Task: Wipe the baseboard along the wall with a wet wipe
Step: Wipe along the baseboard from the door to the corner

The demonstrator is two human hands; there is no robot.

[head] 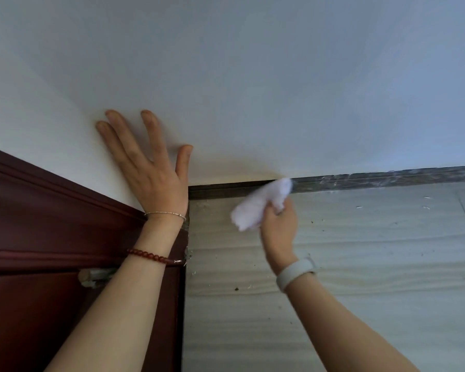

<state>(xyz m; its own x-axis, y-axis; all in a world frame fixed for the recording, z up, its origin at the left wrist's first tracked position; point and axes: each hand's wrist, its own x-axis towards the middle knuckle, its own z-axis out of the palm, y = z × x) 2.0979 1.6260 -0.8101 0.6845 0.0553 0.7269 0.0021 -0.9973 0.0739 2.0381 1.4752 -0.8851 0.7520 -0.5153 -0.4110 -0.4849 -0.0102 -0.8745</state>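
Head view, the only one: your left hand [156, 167] is flat on the plain white wall [253, 76], fingers spread wide, holding nothing, just bracing next to the dark red-brown wooden door frame [51, 210]. Your right hand [279, 224] is closed around a bunched white wet wipe [261, 202], with the wipe's leading edge touching the narrow dark baseboard strip [387, 178] where wall meets the pale grey wood-grain floor [360, 264]. The hand and wipe are blurred, so I can't tell exact finger placement. The baseboard from the door frame to the wipe looks dark and clean; to the right of the wipe it's streaked with pale dust or residue, so I'd judge you're early in the run with most of the length left. To do this stroke well: flatten the wipe rather than keeping it balled, so a full pad covers the face and the top lip together. Press firmly, go one direction toward the dirty side, and refold to a clean face once it loads up. Keep the wipe off the white wall, smearing grime there is the main risk. Small bits of debris [236, 288] sit on the floor near the strip; don't drag them back onto it.
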